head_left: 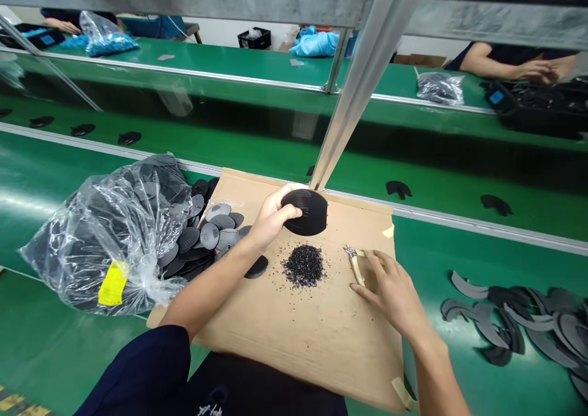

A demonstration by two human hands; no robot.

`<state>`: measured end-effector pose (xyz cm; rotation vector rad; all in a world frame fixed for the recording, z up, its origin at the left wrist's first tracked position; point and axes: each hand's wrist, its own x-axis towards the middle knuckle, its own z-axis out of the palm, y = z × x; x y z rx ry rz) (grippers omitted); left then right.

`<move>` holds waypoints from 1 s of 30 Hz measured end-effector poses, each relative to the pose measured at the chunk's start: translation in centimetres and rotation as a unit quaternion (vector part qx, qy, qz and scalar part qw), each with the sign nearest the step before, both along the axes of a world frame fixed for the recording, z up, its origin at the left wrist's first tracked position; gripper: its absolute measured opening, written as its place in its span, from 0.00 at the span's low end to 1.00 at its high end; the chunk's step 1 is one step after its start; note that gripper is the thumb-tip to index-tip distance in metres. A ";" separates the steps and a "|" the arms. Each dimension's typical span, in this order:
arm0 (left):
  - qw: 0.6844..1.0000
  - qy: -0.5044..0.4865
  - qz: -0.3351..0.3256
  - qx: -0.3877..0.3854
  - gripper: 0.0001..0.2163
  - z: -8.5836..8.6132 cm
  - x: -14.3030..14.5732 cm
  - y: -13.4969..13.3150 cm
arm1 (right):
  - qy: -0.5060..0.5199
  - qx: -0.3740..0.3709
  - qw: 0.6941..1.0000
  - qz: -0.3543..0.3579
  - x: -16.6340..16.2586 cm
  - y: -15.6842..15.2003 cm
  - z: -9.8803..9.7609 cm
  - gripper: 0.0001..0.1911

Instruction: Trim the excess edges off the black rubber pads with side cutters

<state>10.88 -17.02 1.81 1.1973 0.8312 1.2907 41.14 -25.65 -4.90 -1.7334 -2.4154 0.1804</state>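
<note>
My left hand (272, 219) grips a flat black disc (309, 212) with one straight-cut edge, thumb on top of its face. The disc is held above the cardboard, just beyond a heap of small black plastic bits (304, 265). My right hand (390, 284) is around a pair of nippers (354, 264) with cream handles. Its thumb is by one handle and its fingers are at the other, and the handles are spread apart. The jaws point away from me, with nothing between them. Left of the heap lie several loose dark discs (209, 236), partly behind my left forearm.
A clear plastic bag (114, 232) of discs bulges at the left. Curved black pieces (519, 318) are piled on the right. Beyond the cardboard sheet (285, 342), a metal post (353, 91) rises beside a green belt (257, 152) carrying spaced black parts. Other people's hands show across it.
</note>
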 end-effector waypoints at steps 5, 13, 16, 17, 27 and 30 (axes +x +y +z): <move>0.997 -0.046 -0.049 -0.031 0.22 0.2 0.4 0.0 | -0.017 0.013 1.000 -0.014 -1.1 -0.8 -0.3 0.26; 0.988 -0.118 -0.050 -0.087 0.24 0.4 0.4 -0.8 | 0.162 0.016 0.984 -0.069 -2.3 0.3 1.2 0.25; 0.986 -0.115 -0.077 -0.094 0.19 0.3 0.5 -1.1 | 0.279 0.011 0.957 -0.081 -2.8 0.8 1.8 0.22; 0.986 -0.111 -0.083 -0.093 0.19 0.3 0.5 -1.2 | 0.320 0.003 0.944 -0.084 -3.0 1.0 2.0 0.21; 0.998 0.062 -0.017 -0.023 0.22 -2.6 0.5 -2.3 | 0.513 -0.098 0.851 -0.052 -6.0 1.6 3.7 0.19; 0.993 0.115 -0.030 -0.024 0.23 -3.7 -0.5 -3.1 | 0.479 -0.099 0.872 0.006 -7.0 1.3 3.7 0.19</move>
